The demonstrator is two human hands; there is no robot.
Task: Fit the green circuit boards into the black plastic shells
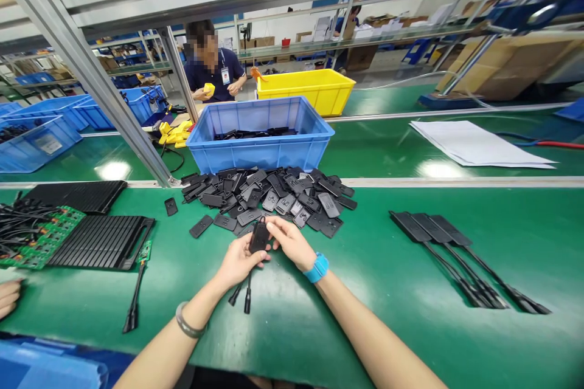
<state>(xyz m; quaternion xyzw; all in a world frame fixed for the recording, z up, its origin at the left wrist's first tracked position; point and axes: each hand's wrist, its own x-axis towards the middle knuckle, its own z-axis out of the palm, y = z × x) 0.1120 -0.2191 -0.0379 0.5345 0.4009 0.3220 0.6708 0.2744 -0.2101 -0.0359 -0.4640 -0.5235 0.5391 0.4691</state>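
Both hands meet over the green bench [319,328]. The left hand [237,261] cups one small black case [259,236] from below, and the right hand [289,242] pinches its top edge, so both are closed on it, just in front of the pile [274,197]. Two thin black leads [247,299] with round plugs hang from the case to the bench. The pile holds dozens of flat, matte, rounded-rectangle plastic covers, too many to count. Two more covers [171,206] lie loose to its left. Behind it stands one blue plastic bin [260,134] with more covers inside, and one yellow bin [305,88] stands farther back. To the right lie three finished units [449,249] side by side, slim black slabs each trailing a cable. To the left are two ribbed black trays [103,242], a green circuit panel [43,237] under a tangle of wires, and one single cable [134,298]. The right wrist has a blue band [317,267], and the left has a grey bracelet [187,323]. A stack of white sheets [479,144] lies beyond the rail. Another person's hand [8,296] shows at the left edge.
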